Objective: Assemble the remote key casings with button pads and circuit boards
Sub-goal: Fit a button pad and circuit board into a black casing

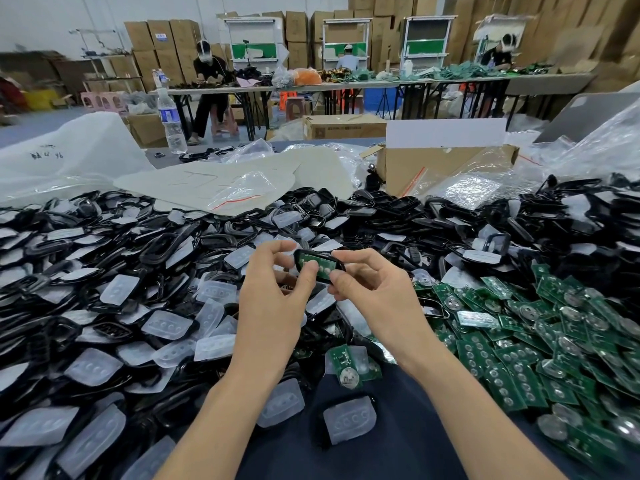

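Both hands hold one black remote key casing (320, 261) above the heap, with a green circuit board showing inside it. My left hand (273, 289) grips its left end, thumb pressed on the board. My right hand (367, 285) pinches the right end between thumb and fingers. Black casings (173, 247) and translucent white button pads (166, 323) lie mixed across the left and middle of the table. Green circuit boards (519, 341) with round metal battery clips are piled at the right. One loose board (349, 367) and a pad (349, 419) lie near me.
An open cardboard box (443, 168) and crumpled clear plastic bags (485, 188) stand behind the heap. A water bottle (169, 119) stands at the back left. Several people work at long tables (346, 85) far behind, before stacked cartons.
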Demonstrator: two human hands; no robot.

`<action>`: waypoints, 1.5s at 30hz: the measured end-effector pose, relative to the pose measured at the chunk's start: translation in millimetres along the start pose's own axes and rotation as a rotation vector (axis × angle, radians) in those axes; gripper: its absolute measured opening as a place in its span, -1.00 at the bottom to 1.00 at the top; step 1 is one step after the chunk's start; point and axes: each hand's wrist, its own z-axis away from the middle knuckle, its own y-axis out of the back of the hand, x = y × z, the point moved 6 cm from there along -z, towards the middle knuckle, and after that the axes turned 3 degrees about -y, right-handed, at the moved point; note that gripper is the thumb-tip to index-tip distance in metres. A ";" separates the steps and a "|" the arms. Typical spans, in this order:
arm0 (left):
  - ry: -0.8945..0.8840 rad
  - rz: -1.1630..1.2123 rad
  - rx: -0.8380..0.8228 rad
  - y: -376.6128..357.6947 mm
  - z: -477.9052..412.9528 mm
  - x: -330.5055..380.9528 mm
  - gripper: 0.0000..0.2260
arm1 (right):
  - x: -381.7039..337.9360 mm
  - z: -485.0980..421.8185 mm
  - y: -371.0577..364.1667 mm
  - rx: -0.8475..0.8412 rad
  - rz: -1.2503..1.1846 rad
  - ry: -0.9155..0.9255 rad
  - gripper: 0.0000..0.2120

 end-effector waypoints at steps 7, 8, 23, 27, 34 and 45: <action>0.082 0.078 -0.089 -2.8 -0.5 -2.3 -0.85 | 2.1 -0.5 1.3 0.003 -0.033 -0.008 -0.81; 0.088 0.093 -0.092 -2.6 -0.3 -2.1 -0.86 | 3.0 -0.8 1.3 -0.002 -0.047 -0.013 -0.82; 0.029 -0.346 -0.401 1.9 29.8 19.3 -0.82 | 10.0 -3.4 15.8 0.162 -0.540 -0.229 -0.87; 0.057 -0.659 -0.789 2.7 68.6 18.1 -0.78 | 11.3 1.1 22.2 0.201 -0.600 -0.254 -0.67; -0.115 -0.939 -0.906 -2.1 95.9 33.3 -0.72 | 13.8 6.8 23.1 0.207 -0.700 -0.319 -0.77; 0.283 0.169 -0.434 -6.4 36.2 8.0 -0.88 | 17.6 4.6 17.1 0.158 -0.455 -0.303 -0.83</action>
